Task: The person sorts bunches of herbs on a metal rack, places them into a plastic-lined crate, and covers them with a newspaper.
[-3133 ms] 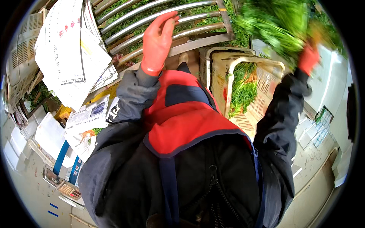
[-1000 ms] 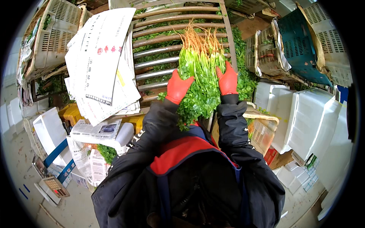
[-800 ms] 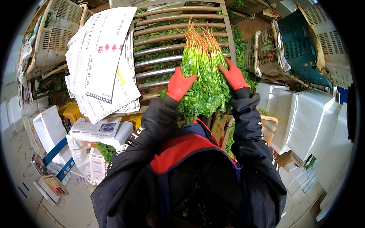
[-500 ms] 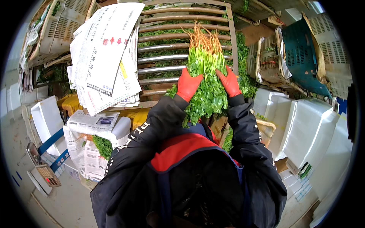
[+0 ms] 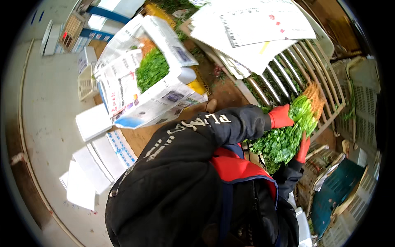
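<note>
**Leafy bunch held between two gloved hands**

Head view: the left hand and right hand, in red gloves, grasp opposite sides of the bunch. It is at the slatted rack's right end, roots over the slats, leaves past the near edge. White papers cover the left end.

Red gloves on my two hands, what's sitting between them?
In the head view, a bunch of leafy greens lies between the left hand and the right hand, both touching it.
</note>
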`<state>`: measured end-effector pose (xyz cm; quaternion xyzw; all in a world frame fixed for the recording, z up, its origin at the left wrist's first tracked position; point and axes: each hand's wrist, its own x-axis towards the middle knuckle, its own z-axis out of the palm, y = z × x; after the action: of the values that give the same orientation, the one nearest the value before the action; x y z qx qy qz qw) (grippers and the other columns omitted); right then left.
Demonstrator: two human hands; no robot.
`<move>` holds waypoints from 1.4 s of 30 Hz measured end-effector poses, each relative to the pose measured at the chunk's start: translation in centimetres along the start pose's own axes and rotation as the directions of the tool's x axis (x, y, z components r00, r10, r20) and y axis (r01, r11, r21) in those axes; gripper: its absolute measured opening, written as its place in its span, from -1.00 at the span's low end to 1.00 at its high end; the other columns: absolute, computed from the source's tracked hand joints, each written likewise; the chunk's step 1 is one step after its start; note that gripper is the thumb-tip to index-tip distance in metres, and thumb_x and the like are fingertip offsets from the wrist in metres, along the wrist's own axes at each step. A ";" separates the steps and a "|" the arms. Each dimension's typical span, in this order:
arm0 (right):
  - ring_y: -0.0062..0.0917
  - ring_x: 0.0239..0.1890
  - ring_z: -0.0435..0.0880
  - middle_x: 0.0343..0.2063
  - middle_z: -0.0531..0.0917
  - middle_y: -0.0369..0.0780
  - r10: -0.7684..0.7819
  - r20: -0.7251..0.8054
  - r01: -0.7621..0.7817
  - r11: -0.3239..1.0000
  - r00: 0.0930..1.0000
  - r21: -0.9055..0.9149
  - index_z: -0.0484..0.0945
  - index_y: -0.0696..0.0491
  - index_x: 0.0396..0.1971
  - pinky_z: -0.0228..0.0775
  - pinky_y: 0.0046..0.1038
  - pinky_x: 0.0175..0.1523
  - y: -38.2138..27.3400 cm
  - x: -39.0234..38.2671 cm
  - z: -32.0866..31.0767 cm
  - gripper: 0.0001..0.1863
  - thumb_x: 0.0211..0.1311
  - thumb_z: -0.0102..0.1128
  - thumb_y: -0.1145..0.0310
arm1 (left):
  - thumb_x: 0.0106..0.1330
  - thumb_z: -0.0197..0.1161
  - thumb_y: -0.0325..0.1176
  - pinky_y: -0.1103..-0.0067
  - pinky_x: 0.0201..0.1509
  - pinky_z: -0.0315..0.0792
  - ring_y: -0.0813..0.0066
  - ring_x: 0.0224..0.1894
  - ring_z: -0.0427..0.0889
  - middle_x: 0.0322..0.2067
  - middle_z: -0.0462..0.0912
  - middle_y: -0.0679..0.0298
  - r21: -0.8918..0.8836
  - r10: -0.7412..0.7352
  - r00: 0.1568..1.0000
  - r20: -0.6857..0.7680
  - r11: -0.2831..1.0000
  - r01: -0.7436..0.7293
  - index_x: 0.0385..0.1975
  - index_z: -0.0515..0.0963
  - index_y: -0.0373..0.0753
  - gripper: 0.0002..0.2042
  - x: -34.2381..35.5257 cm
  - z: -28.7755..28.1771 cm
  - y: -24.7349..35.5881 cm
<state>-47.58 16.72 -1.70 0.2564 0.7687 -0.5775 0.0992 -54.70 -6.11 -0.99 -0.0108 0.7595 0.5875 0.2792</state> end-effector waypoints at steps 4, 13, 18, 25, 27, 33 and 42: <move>-0.49 -0.11 0.47 -0.07 0.51 -0.15 -0.206 -0.023 0.200 0.966 0.978 -0.164 0.31 0.25 0.08 0.28 -0.47 0.03 -2.8 -3.4 5.6 -0.46 0.27 0.01 0.14 | -0.07 0.34 -0.22 0.37 -0.06 0.42 0.09 -0.12 0.56 -0.22 0.56 -0.07 -0.079 0.018 0.998 -0.063 0.997 -0.023 -0.06 0.36 -0.40 -0.43 -9.4 -10.3 4.1; -0.51 -0.06 0.48 -0.08 0.54 -0.17 -0.382 0.747 0.405 0.899 0.544 0.165 0.37 0.20 0.05 0.28 -0.47 0.07 -22.2 -13.6 42.6 -0.52 0.16 0.14 0.30 | 0.09 0.26 -0.44 0.56 -0.14 0.43 0.52 -0.24 0.52 -0.23 0.57 0.23 -0.392 -0.039 0.756 -0.654 0.872 -0.295 -0.08 0.42 -0.39 -0.62 -30.2 -36.3 -6.5; -0.15 0.11 0.42 0.02 0.44 0.14 -0.398 0.798 0.543 0.833 0.452 0.108 0.19 0.29 0.17 0.23 -0.36 0.16 -21.9 -19.5 64.0 -0.10 -0.03 0.24 -0.07 | 0.11 0.25 -0.45 0.59 -0.23 0.46 0.53 -0.29 0.54 -0.25 0.58 0.24 -0.336 -0.104 0.598 -0.795 0.896 -0.292 -0.06 0.40 -0.40 -0.62 -39.6 -50.1 -14.7; -0.09 -0.16 0.55 -0.27 0.61 0.00 -0.284 0.719 0.755 0.424 0.635 -0.500 0.35 0.15 0.05 0.41 -0.21 -0.10 -13.4 -18.6 77.4 -0.30 0.00 0.24 -0.02 | -0.07 0.39 -0.20 0.40 -0.08 0.40 0.14 -0.18 0.57 -0.22 0.58 0.00 -0.297 -0.305 0.325 -0.895 0.952 0.075 -0.12 0.39 -0.44 -0.44 -33.5 -53.0 -34.8; -0.14 -0.25 0.58 -0.35 0.61 -0.04 -0.273 0.697 0.748 0.264 0.664 -0.609 0.37 0.12 0.01 0.41 -0.18 -0.18 -11.6 -17.8 78.3 -0.34 -0.02 0.25 -0.02 | -0.05 0.35 -0.11 0.36 -0.06 0.39 -0.02 -0.12 0.54 -0.21 0.56 -0.11 -0.337 -0.441 0.282 -0.852 0.874 0.349 -0.11 0.38 -0.43 -0.41 -30.5 -52.0 -37.2; -0.16 -0.19 0.56 -0.27 0.60 -0.04 -0.248 0.698 0.739 0.290 0.672 -0.608 0.33 0.09 0.06 0.38 -0.21 -0.13 -13.5 -18.2 77.9 -0.33 0.00 0.24 0.01 | -0.05 0.35 -0.10 0.39 -0.05 0.40 0.00 -0.12 0.55 -0.20 0.57 -0.09 -0.423 -0.486 0.342 -0.804 0.872 0.247 -0.11 0.38 -0.42 -0.41 -31.7 -53.3 -36.5; -0.19 0.19 0.24 0.12 0.28 -0.05 -0.372 0.862 0.938 0.101 0.344 -0.331 0.21 -0.02 0.18 0.19 -0.03 0.08 -13.5 -22.3 75.2 -0.14 -0.19 0.38 0.07 | -0.04 0.38 -0.17 0.44 -0.04 0.40 0.14 -0.12 0.57 -0.19 0.58 -0.02 -0.329 -0.347 0.452 -0.822 0.937 0.120 -0.10 0.39 -0.42 -0.43 -33.2 -54.7 -37.8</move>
<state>-46.30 -62.81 -3.89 -0.4213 0.8814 -0.1606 0.1412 -36.18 -77.24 -11.60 -0.4421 0.7150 0.5373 -0.0676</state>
